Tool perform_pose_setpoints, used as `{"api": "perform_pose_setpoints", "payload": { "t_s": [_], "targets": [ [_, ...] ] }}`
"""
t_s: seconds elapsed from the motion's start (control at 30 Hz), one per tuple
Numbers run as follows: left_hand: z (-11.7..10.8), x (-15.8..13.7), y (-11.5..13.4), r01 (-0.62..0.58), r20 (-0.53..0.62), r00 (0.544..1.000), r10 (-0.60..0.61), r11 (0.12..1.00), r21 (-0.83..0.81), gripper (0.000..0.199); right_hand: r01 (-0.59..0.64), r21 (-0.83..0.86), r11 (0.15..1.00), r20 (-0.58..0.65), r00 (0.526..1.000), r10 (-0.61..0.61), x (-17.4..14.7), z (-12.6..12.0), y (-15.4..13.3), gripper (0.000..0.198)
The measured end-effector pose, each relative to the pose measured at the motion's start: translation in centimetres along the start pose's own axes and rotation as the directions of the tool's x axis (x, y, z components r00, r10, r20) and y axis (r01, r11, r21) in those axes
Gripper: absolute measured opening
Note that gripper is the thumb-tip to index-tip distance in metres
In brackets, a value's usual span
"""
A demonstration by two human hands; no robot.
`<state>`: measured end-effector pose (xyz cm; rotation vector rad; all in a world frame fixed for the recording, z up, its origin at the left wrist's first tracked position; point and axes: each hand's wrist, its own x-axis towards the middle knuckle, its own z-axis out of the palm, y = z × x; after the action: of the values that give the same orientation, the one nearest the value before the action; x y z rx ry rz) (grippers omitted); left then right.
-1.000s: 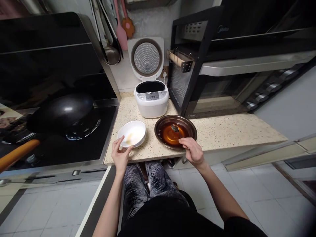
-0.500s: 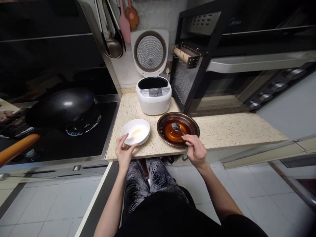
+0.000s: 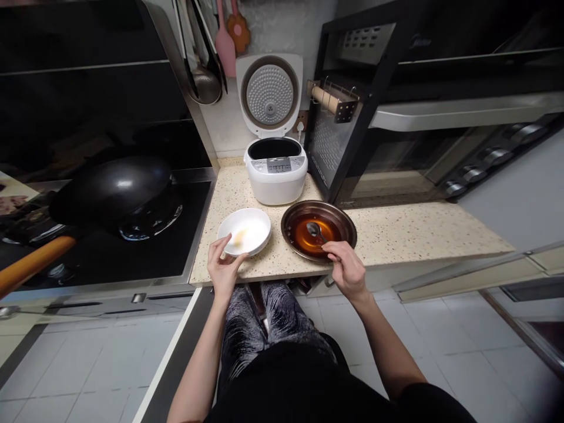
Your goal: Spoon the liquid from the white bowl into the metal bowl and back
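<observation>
My left hand grips the near rim of a white bowl between thumb and fingers. The bowl leans slightly, and a little pale yellow liquid lies at its near side. In my right hand is the handle of a metal spoon, pinched between thumb and fingers. The spoon's head is over or in the reddish-brown liquid of a round metal dish; whether it touches the liquid I cannot tell. The dish rests on the counter, right of the bowl.
Behind the bowl and dish stands a white rice cooker with its lid raised. A black wok with a wooden handle sits on the stove at left. An oven in a black rack is at right. Speckled counter runs beneath.
The bowl has tilted toward me, and its yellow liquid has gathered toward the near side. My right hand has shifted slightly left with the spoon over the dish.
</observation>
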<state>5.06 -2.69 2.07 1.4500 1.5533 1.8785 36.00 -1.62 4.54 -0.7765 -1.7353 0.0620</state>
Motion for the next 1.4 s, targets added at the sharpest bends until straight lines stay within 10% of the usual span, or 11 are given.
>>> {"api": "perform_pose_setpoints", "payload": {
  "t_s": [0.4, 1.4],
  "targets": [
    [3.4, 3.9, 3.1, -0.130, 0.069, 0.989, 0.134, 0.990, -0.063, 0.062, -0.387, 0.421, 0.820, -0.236, 0.826, 0.512, 1.7, 0.1, 0.5, 0.020],
    [7.6, 6.8, 2.0, -0.297, 0.337, 0.881, 0.331, 0.943, -0.151, 0.073, -0.412, 0.771, 0.487, 0.065, 0.810, 0.583, 5.4, -0.5, 6.1, 0.035]
  ]
}}
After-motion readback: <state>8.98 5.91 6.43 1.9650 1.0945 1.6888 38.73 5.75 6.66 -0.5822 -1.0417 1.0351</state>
